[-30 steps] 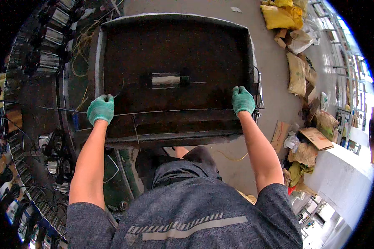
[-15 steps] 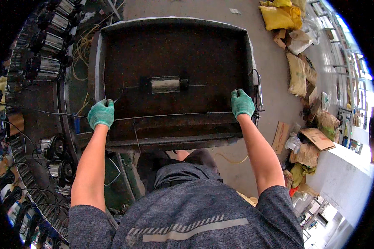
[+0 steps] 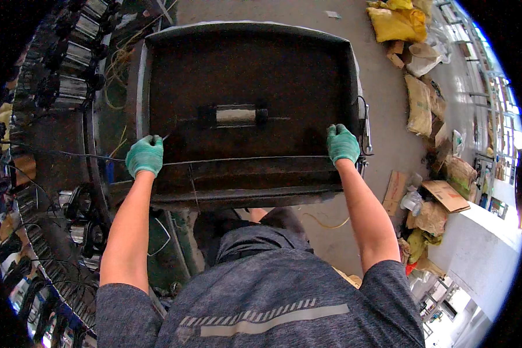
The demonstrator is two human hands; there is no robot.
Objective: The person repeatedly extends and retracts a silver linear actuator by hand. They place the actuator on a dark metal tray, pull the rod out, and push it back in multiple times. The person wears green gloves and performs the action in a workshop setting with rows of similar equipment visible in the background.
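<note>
A silver cylinder with dark ends and thin rods sticking out on both sides (image 3: 236,115) is inside a large dark open metal box (image 3: 249,69). Near the box's left wall, my left hand (image 3: 144,155), in a green knitted glove, is closed. A black cable (image 3: 78,155) runs into that fist from the left, and a thin dark tip pokes out beyond the fingers. My right hand (image 3: 343,143), gloved alike, is at the box's right wall with its fingers drawn together; whatever they hold is hidden.
Similar silver cylinders with black ends (image 3: 74,87) are lined up at the left. A dark cord and metal bar (image 3: 366,130) hang outside the right wall. Sacks (image 3: 419,104), flattened cardboard (image 3: 446,196) and a white block (image 3: 475,249) lie along the floor to the right.
The whole view has shifted slightly. My hands keep the same places beside the box, still closed, and the cylinder stays where it was in it.
</note>
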